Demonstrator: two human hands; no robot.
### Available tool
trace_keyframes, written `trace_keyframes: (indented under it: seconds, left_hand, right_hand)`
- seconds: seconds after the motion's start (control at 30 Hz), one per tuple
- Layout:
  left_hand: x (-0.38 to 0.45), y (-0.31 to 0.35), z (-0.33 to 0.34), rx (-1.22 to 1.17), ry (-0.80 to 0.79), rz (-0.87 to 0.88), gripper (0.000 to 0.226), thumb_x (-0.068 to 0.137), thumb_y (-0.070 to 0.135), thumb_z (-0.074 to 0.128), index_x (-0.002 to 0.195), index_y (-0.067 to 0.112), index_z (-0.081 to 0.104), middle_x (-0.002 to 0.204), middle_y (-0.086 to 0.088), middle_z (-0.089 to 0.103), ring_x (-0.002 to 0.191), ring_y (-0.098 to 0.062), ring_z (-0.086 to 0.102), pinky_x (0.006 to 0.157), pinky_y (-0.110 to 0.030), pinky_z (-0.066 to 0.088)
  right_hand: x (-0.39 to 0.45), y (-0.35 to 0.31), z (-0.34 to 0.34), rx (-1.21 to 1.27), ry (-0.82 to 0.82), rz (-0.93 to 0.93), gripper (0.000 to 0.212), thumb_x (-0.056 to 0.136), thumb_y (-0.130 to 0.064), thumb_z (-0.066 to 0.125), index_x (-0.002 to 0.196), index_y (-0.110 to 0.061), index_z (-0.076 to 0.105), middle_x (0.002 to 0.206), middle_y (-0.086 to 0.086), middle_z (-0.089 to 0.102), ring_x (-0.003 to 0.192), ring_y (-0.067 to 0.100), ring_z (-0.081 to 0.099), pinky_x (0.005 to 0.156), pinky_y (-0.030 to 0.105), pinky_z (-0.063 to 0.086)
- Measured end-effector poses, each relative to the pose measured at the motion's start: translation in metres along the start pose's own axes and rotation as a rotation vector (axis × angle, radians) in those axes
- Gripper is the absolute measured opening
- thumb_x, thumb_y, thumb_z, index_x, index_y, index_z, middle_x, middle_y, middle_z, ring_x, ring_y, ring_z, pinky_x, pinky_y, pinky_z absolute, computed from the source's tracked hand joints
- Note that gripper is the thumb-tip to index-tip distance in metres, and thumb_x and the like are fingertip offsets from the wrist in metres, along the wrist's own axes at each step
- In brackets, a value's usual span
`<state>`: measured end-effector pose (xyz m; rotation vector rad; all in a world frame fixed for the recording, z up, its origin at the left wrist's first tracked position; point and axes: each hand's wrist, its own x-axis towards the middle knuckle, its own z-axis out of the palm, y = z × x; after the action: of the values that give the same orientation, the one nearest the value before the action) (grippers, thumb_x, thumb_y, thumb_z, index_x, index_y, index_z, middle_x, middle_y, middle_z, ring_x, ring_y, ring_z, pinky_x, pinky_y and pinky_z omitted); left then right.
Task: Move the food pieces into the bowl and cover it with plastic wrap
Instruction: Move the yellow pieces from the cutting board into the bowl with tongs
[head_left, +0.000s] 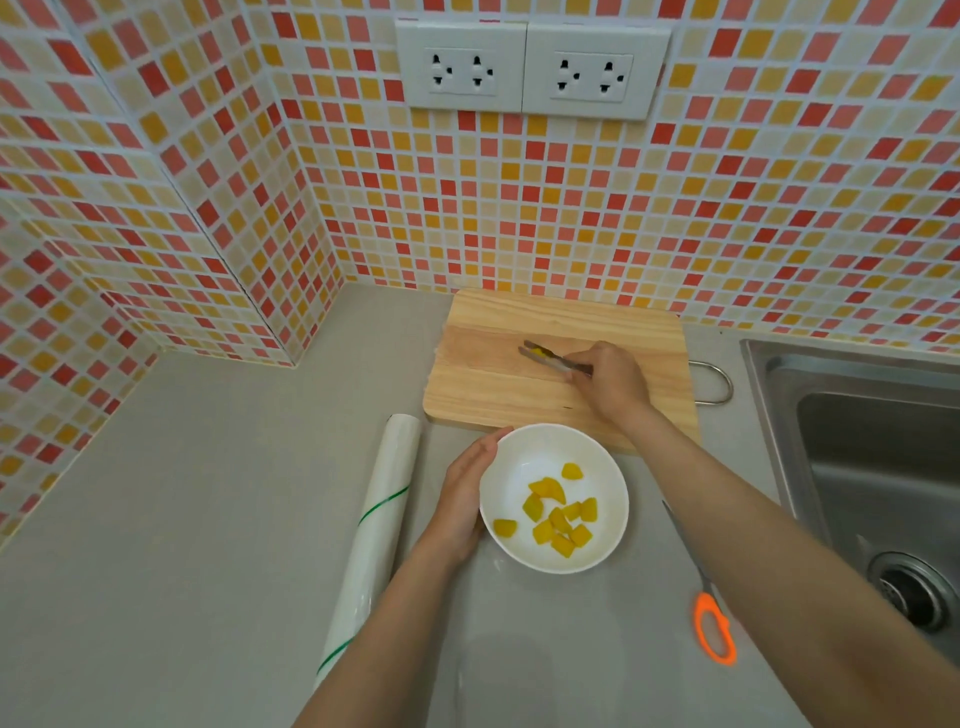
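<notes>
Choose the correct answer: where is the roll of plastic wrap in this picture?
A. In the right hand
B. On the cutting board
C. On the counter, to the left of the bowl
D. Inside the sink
C: the roll of plastic wrap lies on the grey counter, beyond the left hand that rests against the white bowl.
</notes>
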<state>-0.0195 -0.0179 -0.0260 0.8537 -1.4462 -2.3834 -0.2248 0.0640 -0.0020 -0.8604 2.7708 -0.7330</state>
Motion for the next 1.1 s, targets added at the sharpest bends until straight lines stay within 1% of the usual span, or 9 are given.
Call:
trace_keyframes:
  seconds: [0.27, 0.37, 0.47, 0.53, 0.63, 0.8, 0.93, 1.0, 1.1]
  left_hand:
    - [0.003, -0.002, -0.001, -0.008, 0.007, -0.003, 0.025, 0.093, 0.022, 0.051, 0.106, 0.018, 0.072, 0.108, -0.001, 0.074, 0.099, -0.015, 0.069, 0.079, -0.024, 0.056]
    - [0.003, -0.002, 0.000, -0.020, 0.013, 0.002, 0.025, 0.094, 0.021, 0.050, 0.107, 0.015, 0.071, 0.109, -0.004, 0.073, 0.099, -0.017, 0.068, 0.084, -0.029, 0.054]
    - [0.002, -0.004, 0.000, -0.058, -0.010, 0.009, 0.024, 0.095, 0.020, 0.048, 0.104, 0.012, 0.069, 0.099, -0.004, 0.074, 0.092, -0.019, 0.068, 0.076, -0.026, 0.056]
    - [0.001, -0.003, 0.000, -0.077, -0.020, 0.007, 0.027, 0.096, 0.019, 0.047, 0.110, 0.007, 0.066, 0.102, -0.008, 0.072, 0.094, -0.022, 0.066, 0.080, -0.029, 0.054]
    - [0.001, -0.003, 0.000, -0.057, -0.015, 0.005, 0.029, 0.096, 0.019, 0.047, 0.114, 0.009, 0.066, 0.109, -0.009, 0.071, 0.097, -0.019, 0.068, 0.080, -0.028, 0.055]
    - [0.002, -0.004, 0.000, -0.041, -0.006, 0.003, 0.027, 0.095, 0.020, 0.049, 0.111, 0.013, 0.069, 0.110, -0.007, 0.072, 0.099, -0.019, 0.068, 0.083, -0.029, 0.054]
    - [0.000, -0.004, 0.000, -0.019, 0.005, 0.013, 0.028, 0.095, 0.020, 0.047, 0.110, 0.012, 0.070, 0.108, -0.005, 0.073, 0.098, -0.016, 0.068, 0.078, -0.025, 0.055]
    - [-0.001, -0.003, 0.000, -0.013, 0.007, 0.016, 0.027, 0.095, 0.019, 0.047, 0.108, 0.014, 0.070, 0.105, -0.002, 0.074, 0.095, -0.014, 0.069, 0.076, -0.023, 0.055]
    - [-0.003, 0.000, 0.002, -0.023, 0.025, -0.004, 0.027, 0.094, 0.020, 0.049, 0.111, 0.011, 0.069, 0.111, -0.006, 0.071, 0.101, -0.019, 0.067, 0.083, -0.030, 0.053]
  right_hand:
    - [-0.050, -0.009, -0.018, 0.167, 0.086, -0.100, 0.026, 0.083, -0.012, 0.064, 0.108, -0.014, 0.071, 0.086, 0.017, 0.067, 0.081, 0.031, 0.061, 0.071, 0.037, 0.046]
    - [-0.086, -0.021, -0.030, 0.265, 0.068, -0.189, 0.026, 0.081, -0.009, 0.067, 0.106, -0.013, 0.072, 0.085, 0.011, 0.067, 0.078, 0.024, 0.063, 0.072, 0.034, 0.048]
    - [-0.122, -0.024, -0.036, 0.269, 0.017, -0.225, 0.026, 0.082, -0.010, 0.067, 0.106, -0.016, 0.072, 0.087, 0.005, 0.064, 0.080, 0.020, 0.063, 0.075, 0.030, 0.047]
    - [-0.141, -0.020, -0.036, 0.189, -0.029, -0.237, 0.028, 0.082, -0.015, 0.067, 0.109, -0.020, 0.070, 0.091, 0.001, 0.064, 0.085, 0.019, 0.063, 0.079, 0.033, 0.042]
    - [-0.154, -0.013, -0.036, 0.088, -0.049, -0.230, 0.033, 0.084, -0.020, 0.066, 0.117, -0.025, 0.066, 0.098, -0.003, 0.061, 0.093, 0.015, 0.059, 0.075, 0.023, 0.021]
    - [-0.150, -0.014, -0.046, 0.117, -0.013, -0.217, 0.038, 0.084, -0.022, 0.066, 0.122, -0.022, 0.062, 0.096, -0.002, 0.056, 0.082, 0.008, 0.049, 0.081, 0.030, 0.027]
    - [-0.133, -0.008, -0.054, 0.146, 0.095, -0.126, 0.038, 0.082, -0.019, 0.068, 0.120, -0.014, 0.064, 0.096, 0.008, 0.060, 0.087, 0.026, 0.060, 0.086, 0.047, 0.046]
    - [-0.117, 0.001, -0.052, 0.081, 0.161, -0.018, 0.037, 0.084, -0.021, 0.066, 0.120, -0.013, 0.063, 0.098, 0.013, 0.061, 0.092, 0.032, 0.060, 0.087, 0.047, 0.046]
    - [-0.093, 0.018, -0.042, 0.010, 0.161, 0.145, 0.036, 0.087, -0.022, 0.061, 0.120, -0.010, 0.062, 0.102, 0.021, 0.059, 0.098, 0.038, 0.057, 0.087, 0.044, 0.047]
